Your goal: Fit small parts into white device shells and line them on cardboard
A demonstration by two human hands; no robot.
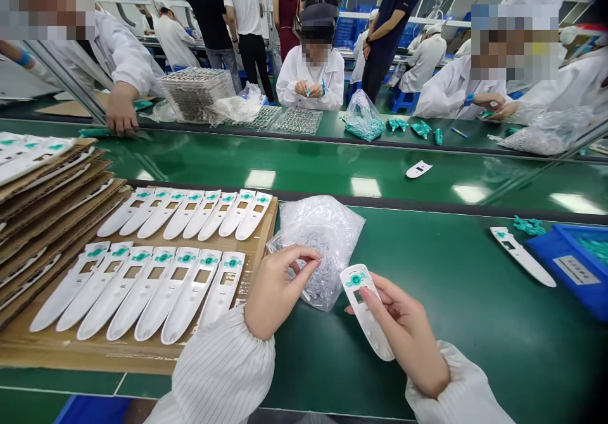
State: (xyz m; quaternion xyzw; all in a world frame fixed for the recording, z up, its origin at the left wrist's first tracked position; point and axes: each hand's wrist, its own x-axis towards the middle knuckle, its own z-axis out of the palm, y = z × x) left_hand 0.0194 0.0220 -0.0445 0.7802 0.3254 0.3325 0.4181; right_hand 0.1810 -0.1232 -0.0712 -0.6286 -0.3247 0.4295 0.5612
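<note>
My right hand [399, 329] grips a long white plastic casing [368, 316] with a teal piece [355, 279] fitted at its upper end, next to a small window. My left hand [278, 291] hovers at the edge of a clear plastic bag [323, 253] of small pale parts, its thumb and forefinger pinched together. Whether those fingers hold a small part is hidden. On a cardboard tray [95, 348] to my left lie two rows of matching white casings [161, 291], the nearer row with teal pieces.
Stacked cardboard trays [47, 208] rise at the left. A blue bin [570, 265] of teal parts and a loose white casing [522, 256] sit at the right on the green bench [451, 284]. Beyond a green belt [285, 170], several co-workers in white coats work at trays and bags.
</note>
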